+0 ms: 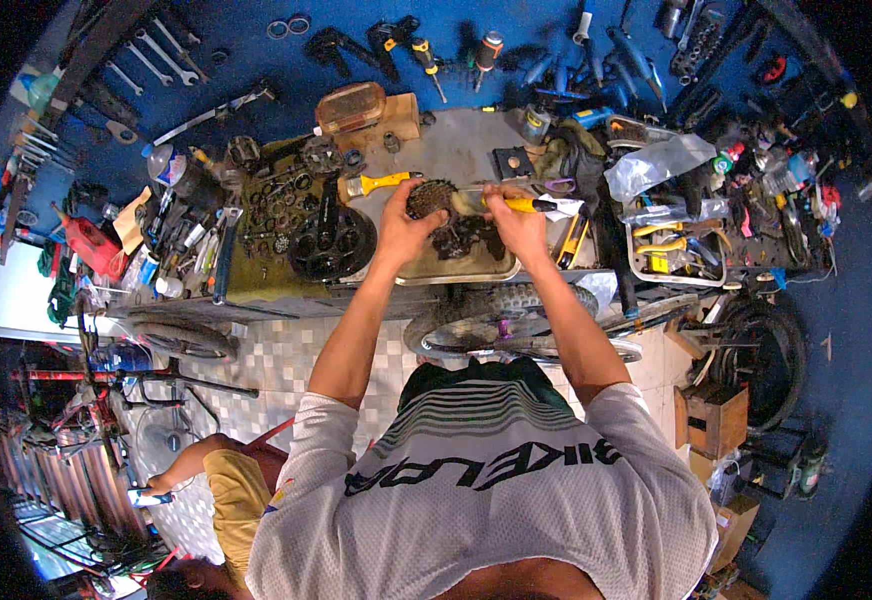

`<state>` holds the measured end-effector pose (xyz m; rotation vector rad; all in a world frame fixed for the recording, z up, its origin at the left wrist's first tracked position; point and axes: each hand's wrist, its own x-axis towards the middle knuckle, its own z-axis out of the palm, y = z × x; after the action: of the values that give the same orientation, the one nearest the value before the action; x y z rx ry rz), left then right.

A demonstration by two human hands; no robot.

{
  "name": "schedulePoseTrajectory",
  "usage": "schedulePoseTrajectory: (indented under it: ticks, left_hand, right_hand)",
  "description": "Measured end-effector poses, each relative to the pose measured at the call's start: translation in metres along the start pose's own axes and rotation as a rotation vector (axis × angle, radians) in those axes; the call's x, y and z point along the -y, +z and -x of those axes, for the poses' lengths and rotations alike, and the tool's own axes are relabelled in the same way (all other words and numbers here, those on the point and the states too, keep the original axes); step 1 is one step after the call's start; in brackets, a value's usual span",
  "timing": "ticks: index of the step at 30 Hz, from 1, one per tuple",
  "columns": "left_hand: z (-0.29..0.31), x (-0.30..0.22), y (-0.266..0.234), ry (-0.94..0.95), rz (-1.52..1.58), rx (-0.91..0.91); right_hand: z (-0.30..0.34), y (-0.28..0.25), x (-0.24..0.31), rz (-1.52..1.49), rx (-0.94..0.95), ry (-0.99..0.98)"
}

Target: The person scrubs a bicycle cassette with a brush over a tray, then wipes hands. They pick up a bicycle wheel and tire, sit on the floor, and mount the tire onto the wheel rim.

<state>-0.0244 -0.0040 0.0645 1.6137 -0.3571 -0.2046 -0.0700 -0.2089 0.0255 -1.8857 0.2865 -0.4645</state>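
My left hand (403, 228) grips a dark toothed bicycle sprocket cluster (429, 197) over a shallow metal tray (456, 272) on the workbench. My right hand (518, 222) is closed on a yellow-handled brush (531, 205), its head laid against the sprockets. Dark greasy parts (466, 238) lie in the tray under my hands. A second yellow-handled brush (381, 184) rests on the bench just left of the sprockets.
The bench is crowded: a box of black rings and gears (291, 205), a black round part (331, 245), a clear plastic bag (656, 160), a white bin of tools (671, 250). Wrenches and screwdrivers hang on the blue wall (236, 50). A bicycle wheel (496, 320) stands below; another person sits lower left (216, 480).
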Motion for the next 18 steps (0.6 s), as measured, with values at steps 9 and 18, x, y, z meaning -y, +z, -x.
schedulePoseTrajectory:
  ticks: [9,18]
  left_hand:
    - [-0.003,0.016,-0.002,0.097,-0.116,0.020]
    - [-0.002,-0.005,0.002,-0.078,0.165,-0.099]
  right_hand:
    - [0.004,0.012,-0.013,0.061,-0.017,-0.041]
    - [0.003,-0.003,0.009,-0.108,-0.055,-0.004]
